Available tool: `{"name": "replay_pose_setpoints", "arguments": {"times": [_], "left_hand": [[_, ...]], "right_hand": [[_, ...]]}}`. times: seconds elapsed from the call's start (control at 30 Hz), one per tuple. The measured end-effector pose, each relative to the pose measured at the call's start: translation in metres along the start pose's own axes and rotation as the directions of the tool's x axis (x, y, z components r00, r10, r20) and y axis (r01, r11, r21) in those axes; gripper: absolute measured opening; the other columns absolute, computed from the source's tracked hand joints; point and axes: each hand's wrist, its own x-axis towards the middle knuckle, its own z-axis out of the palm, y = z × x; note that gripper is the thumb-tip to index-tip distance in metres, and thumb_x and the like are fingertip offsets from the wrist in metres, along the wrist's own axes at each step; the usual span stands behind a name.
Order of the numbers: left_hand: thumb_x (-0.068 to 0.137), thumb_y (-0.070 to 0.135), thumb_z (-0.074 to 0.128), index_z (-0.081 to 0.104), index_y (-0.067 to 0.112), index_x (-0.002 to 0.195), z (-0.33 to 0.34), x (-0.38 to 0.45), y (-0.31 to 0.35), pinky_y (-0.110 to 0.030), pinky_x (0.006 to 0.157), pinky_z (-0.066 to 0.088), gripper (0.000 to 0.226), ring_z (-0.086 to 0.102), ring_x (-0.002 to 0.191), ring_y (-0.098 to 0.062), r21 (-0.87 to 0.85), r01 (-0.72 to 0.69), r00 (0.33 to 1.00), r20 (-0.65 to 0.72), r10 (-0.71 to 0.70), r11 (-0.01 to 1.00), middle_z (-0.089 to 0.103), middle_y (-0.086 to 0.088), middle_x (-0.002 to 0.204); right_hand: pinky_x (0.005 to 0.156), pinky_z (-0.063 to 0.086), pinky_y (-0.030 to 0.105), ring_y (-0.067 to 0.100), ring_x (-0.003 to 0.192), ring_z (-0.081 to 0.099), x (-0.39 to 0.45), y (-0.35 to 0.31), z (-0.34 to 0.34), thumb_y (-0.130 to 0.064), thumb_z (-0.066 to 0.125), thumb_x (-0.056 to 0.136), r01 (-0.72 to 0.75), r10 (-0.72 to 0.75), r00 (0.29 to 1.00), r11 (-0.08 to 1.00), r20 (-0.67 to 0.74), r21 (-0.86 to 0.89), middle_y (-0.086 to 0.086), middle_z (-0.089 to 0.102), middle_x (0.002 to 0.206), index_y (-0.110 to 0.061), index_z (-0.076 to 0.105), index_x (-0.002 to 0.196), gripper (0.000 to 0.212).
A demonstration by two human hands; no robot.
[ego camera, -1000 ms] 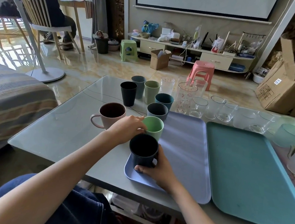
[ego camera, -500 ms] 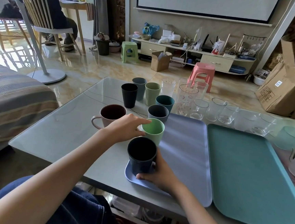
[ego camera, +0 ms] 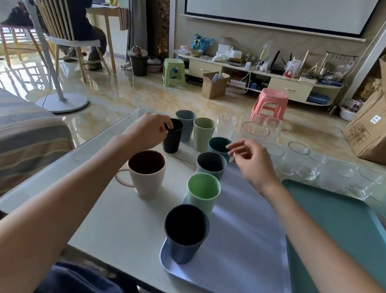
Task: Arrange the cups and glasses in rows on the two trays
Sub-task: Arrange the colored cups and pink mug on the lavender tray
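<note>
Three cups stand in a column along the left side of the lavender tray (ego camera: 244, 244): a dark blue cup (ego camera: 185, 232) nearest me, a light green cup (ego camera: 203, 191), then a grey cup (ego camera: 210, 164). The teal tray (ego camera: 354, 242) on the right holds nothing. My left hand (ego camera: 149, 130) is at the black cup (ego camera: 173, 137) on the table, thumb and forefinger pinching its near rim. My right hand (ego camera: 249, 160) hovers just right of the teal cup (ego camera: 219, 146), fingers loosely curled, holding nothing. A pink mug (ego camera: 146, 172) stands left of the lavender tray.
Behind the black cup are a grey-blue cup (ego camera: 184, 124) and a ribbed sage cup (ego camera: 204, 131). Tall clear glasses (ego camera: 225, 125) and several low glasses (ego camera: 307, 165) line the table's far side. A striped sofa (ego camera: 13, 135) is at the left.
My left hand left the light green cup and moved away to the black cup. My right hand let go of the dark blue cup and rose toward the teal cup.
</note>
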Motion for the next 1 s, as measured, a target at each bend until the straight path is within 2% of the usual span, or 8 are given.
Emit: {"name": "replay_pose_setpoints", "arguments": {"times": [0.07, 0.2, 0.4, 0.5, 0.63, 0.77, 0.9, 1.0], "left_hand": [[0.088, 0.004, 0.047, 0.064, 0.016, 0.11, 0.005, 0.027, -0.006, -0.031, 0.061, 0.049, 0.031, 0.059, 0.073, -0.023, 0.048, 0.017, 0.999, 0.027, -0.018, 0.999, 0.066, -0.013, 0.099], [0.088, 0.015, 0.058, 0.063, 0.012, 0.112, 0.018, 0.063, -0.011, -0.04, 0.082, 0.054, 0.026, 0.061, 0.094, -0.025, 0.197, -0.017, 0.99, 0.138, -0.011, 0.98, 0.065, -0.009, 0.11], [0.087, 0.028, 0.059, 0.059, 0.015, 0.094, 0.05, 0.096, -0.016, -0.035, 0.086, 0.037, 0.015, 0.056, 0.102, -0.024, 0.428, -0.083, 0.951, 0.303, -0.056, 0.9, 0.058, -0.003, 0.095], [0.089, 0.02, 0.055, 0.058, 0.016, 0.108, 0.068, 0.101, -0.021, -0.039, 0.089, 0.037, 0.02, 0.054, 0.106, -0.027, 0.369, -0.019, 0.941, 0.321, -0.108, 0.929, 0.059, -0.005, 0.11], [0.091, 0.008, 0.045, 0.057, 0.013, 0.109, 0.08, 0.097, -0.019, -0.039, 0.077, 0.039, 0.022, 0.055, 0.102, -0.033, 0.295, 0.043, 0.96, 0.254, -0.121, 0.955, 0.058, -0.009, 0.109], [0.09, 0.007, 0.047, 0.056, 0.01, 0.113, 0.066, 0.089, -0.01, -0.045, 0.078, 0.052, 0.025, 0.057, 0.097, -0.035, 0.208, 0.041, 0.977, 0.194, -0.082, 0.977, 0.06, -0.015, 0.109], [0.09, 0.004, 0.041, 0.043, 0.012, 0.123, 0.043, 0.064, 0.012, -0.045, 0.069, 0.051, 0.034, 0.059, 0.086, -0.034, 0.137, 0.046, 0.997, 0.062, -0.055, 0.99, 0.06, -0.017, 0.102], [0.088, -0.001, 0.039, 0.033, 0.021, 0.135, 0.028, 0.036, 0.038, -0.043, 0.064, 0.05, 0.052, 0.06, 0.082, -0.033, 0.138, -0.01, 0.999, -0.042, 0.016, 0.99, 0.063, -0.017, 0.099]], "right_hand": [[0.074, 0.052, 0.025, 0.014, 0.079, 0.059, 0.041, -0.008, 0.011, 0.005, 0.051, 0.086, 0.055, -0.053, 0.998, 0.996, 0.027, -0.068, 0.0, 0.062, 0.085, -0.014, 0.062, 0.092, 0.023], [0.08, 0.049, 0.026, 0.015, 0.087, 0.057, 0.114, -0.008, 0.041, 0.0, 0.051, 0.086, 0.157, -0.097, 0.976, 0.933, 0.193, -0.323, 0.004, 0.063, 0.102, -0.01, 0.061, 0.106, 0.025], [0.098, 0.046, 0.042, 0.026, 0.113, 0.055, 0.182, 0.029, 0.079, -0.02, 0.061, 0.085, 0.138, 0.174, 0.908, 0.734, 0.382, -0.665, 0.007, 0.056, 0.128, -0.02, 0.053, 0.126, 0.042], [0.1, 0.044, 0.039, 0.027, 0.115, 0.054, 0.19, 0.043, 0.089, -0.02, 0.062, 0.086, 0.133, 0.185, 0.899, 0.746, 0.396, -0.652, 0.01, 0.057, 0.128, -0.012, 0.056, 0.125, 0.04], [0.092, 0.049, 0.036, 0.03, 0.103, 0.059, 0.187, 0.055, 0.099, -0.011, 0.057, 0.087, 0.076, 0.167, 0.934, 0.773, 0.317, -0.629, 0.014, 0.062, 0.117, -0.01, 0.065, 0.111, 0.026], [0.086, 0.051, 0.04, 0.032, 0.095, 0.06, 0.176, 0.045, 0.095, 0.002, 0.041, 0.087, 0.146, 0.02, 0.968, 0.764, 0.249, -0.629, 0.016, 0.063, 0.11, -0.01, 0.067, 0.104, 0.033], [0.082, 0.051, 0.038, 0.033, 0.094, 0.061, 0.153, 0.023, 0.071, 0.006, 0.041, 0.088, 0.243, -0.168, 0.969, 0.791, 0.182, -0.561, 0.016, 0.065, 0.105, -0.009, 0.068, 0.104, 0.035], [0.082, 0.048, 0.032, 0.03, 0.095, 0.062, 0.117, 0.006, 0.038, 0.003, 0.046, 0.089, 0.317, -0.337, 0.941, 0.827, 0.042, -0.465, 0.016, 0.067, 0.106, -0.005, 0.067, 0.108, 0.03]]}}
